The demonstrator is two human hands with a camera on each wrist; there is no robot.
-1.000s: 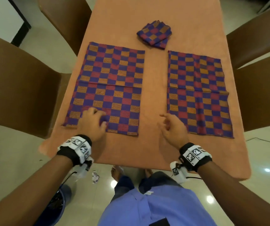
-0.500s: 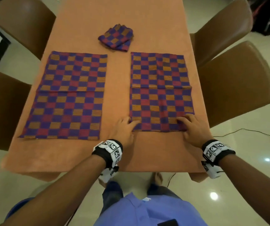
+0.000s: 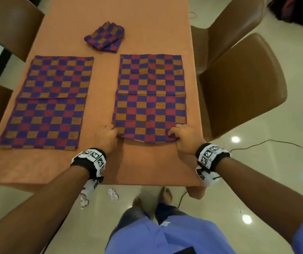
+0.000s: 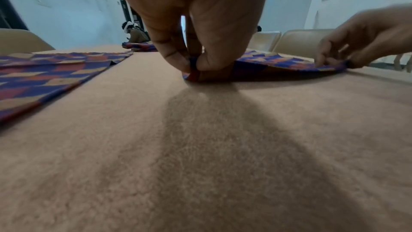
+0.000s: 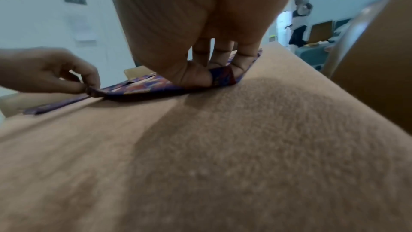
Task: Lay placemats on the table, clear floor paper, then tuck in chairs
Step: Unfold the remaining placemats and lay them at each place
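Two checked purple, red and orange placemats lie spread on the orange-covered table. My left hand pinches the near left corner of the right placemat, and my right hand pinches its near right corner. The near edge is lifted slightly off the cloth, as the left wrist view shows at the right placemat under my left hand. In the right wrist view my right hand holds the corner of that placemat. The left placemat lies flat. A folded placemat sits farther up the table. Two crumpled papers lie on the floor.
Brown chairs stand pulled out on both sides: two at the right and two at the left. A second paper ball lies by my left wrist. Cables run over the tiled floor at the right. My bare feet stand at the table's end.
Both hands moved from the left placemat to the right one, then curled from resting on its near edge to pinching its two near corners. My view shifted right.
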